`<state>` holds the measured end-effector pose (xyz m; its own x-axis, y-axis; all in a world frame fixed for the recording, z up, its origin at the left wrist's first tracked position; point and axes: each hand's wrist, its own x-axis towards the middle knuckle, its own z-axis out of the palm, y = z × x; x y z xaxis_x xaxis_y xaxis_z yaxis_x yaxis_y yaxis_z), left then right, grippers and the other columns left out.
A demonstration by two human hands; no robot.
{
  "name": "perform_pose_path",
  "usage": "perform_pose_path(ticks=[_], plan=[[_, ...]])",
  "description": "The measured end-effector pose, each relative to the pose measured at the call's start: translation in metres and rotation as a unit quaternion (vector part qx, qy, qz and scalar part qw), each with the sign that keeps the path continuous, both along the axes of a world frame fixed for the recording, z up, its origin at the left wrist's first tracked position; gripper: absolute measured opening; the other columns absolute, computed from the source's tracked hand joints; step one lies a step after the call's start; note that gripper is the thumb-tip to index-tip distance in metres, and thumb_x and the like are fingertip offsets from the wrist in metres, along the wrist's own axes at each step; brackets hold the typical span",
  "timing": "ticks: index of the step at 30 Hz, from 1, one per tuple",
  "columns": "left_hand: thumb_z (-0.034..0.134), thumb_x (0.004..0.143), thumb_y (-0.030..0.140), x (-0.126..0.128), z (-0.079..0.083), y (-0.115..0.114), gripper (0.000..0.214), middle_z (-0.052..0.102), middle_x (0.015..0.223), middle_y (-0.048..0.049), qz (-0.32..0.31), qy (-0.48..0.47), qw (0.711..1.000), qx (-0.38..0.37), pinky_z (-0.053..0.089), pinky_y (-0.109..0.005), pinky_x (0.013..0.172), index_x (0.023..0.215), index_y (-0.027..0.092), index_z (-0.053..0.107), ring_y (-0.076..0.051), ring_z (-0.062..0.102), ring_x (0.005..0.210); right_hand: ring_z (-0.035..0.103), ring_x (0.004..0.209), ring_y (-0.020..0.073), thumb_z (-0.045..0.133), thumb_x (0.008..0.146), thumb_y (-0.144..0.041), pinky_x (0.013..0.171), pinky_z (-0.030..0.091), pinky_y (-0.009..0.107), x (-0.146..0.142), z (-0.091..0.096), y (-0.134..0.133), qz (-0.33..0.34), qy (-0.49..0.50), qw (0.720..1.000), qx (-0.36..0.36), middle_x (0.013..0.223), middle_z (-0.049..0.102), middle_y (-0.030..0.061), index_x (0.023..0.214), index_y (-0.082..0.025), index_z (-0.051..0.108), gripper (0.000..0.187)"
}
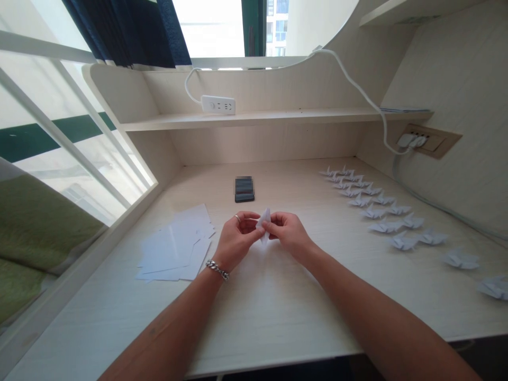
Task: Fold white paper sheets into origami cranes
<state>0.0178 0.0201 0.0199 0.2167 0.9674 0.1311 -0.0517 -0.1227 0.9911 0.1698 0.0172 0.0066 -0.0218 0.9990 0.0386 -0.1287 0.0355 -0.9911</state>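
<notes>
Holding a small white folded paper [264,222] roughly upright above the middle of the surface [273,317], between the left hand [235,238] and the right hand [291,233]. Pinching it from both sides with fingers [273,228] closed down to the thin paper itself, and curling the rest of the left hand loosely around the space beside it. Meeting, or nearly meeting, at the tips of both hands (cannot tell which from this angle). Wearing a ring [237,218] on the left hand and a chain bracelet [217,270] just below it. Just past the hands, toward the far edge, can see a dark phone [244,189] lying flat. Toward the left edge, can see a loose, overlapping pile of white sheets [170,248], reaching close to the left hand. Down the right side, can follow a set of white paper birds [384,226], paired closely near the far right corner and spaced out singly toward the near right corner. Above the far edge, can make out a shelf [270,119] with a white power strip [218,105] near its left end, and farther right a white cord [359,87] hanging down to a wall outlet [436,142].
</notes>
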Motion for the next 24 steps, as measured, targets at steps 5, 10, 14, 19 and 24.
perform_pose_path(ticks=[5,10,14,19,24], plan=[[0.083,0.061,0.024,0.0005,0.0003,0.0002,0.039,0.071,0.085,-0.007,-0.009,0.01,1.0,-0.001,0.054,-0.029,0.072,0.094,0.013,0.064,-0.017,0.068,0.078,0.056,0.061,0.0135,0.078,0.062,-0.044,0.059,0.045,0.029,0.0002,0.0017,-0.0011,-0.028,-0.016,0.999,0.008,0.064,0.064,0.0011,0.07,-0.016,0.069,0.031],[0.081,0.061,0.02,0.0017,0.0008,-0.0002,0.032,0.07,0.073,-0.0034,-0.004,0.014,1.0,-0.02,0.052,-0.026,0.065,0.087,0.013,0.063,-0.015,0.067,0.068,0.059,0.066,0.014,0.08,0.06,-0.044,0.063,0.046,0.029,-0.0004,0.0067,-0.0038,-0.004,0.006,1.0,-0.031,0.07,0.066,0.0017,0.069,-0.016,0.068,0.032],[0.08,0.058,0.015,0.0022,-0.0003,0.0011,0.032,0.071,0.07,-0.0042,-0.012,0.051,0.998,-0.029,0.05,-0.025,0.06,0.086,0.013,0.064,-0.016,0.066,0.065,0.06,0.069,0.0155,0.08,0.061,-0.045,0.066,0.048,0.031,0.0004,0.0072,-0.0033,-0.002,0.044,0.999,-0.022,0.073,0.065,0.0022,0.071,-0.017,0.067,0.032],[0.076,0.066,0.029,0.003,-0.0031,0.0019,0.018,0.068,0.064,-0.0035,-0.027,0.1,0.995,-0.017,0.044,-0.024,0.054,0.071,0.014,0.068,-0.013,0.059,0.057,0.058,0.066,0.0151,0.081,0.06,-0.043,0.065,0.047,0.031,0.0014,0.0044,-0.0015,-0.025,0.051,0.998,-0.008,0.068,0.063,0.0011,0.068,-0.017,0.065,0.032],[0.073,0.07,0.039,0.0012,-0.0028,0.0018,0.027,0.06,0.052,0.0006,-0.025,0.161,0.987,0.009,0.037,-0.023,0.049,0.057,0.016,0.065,-0.011,0.051,0.048,0.058,0.065,0.0155,0.077,0.065,-0.045,0.063,0.048,0.031,0.0012,0.0049,-0.0016,-0.027,0.06,0.997,-0.034,0.067,0.061,0.0007,0.067,-0.017,0.064,0.031]])
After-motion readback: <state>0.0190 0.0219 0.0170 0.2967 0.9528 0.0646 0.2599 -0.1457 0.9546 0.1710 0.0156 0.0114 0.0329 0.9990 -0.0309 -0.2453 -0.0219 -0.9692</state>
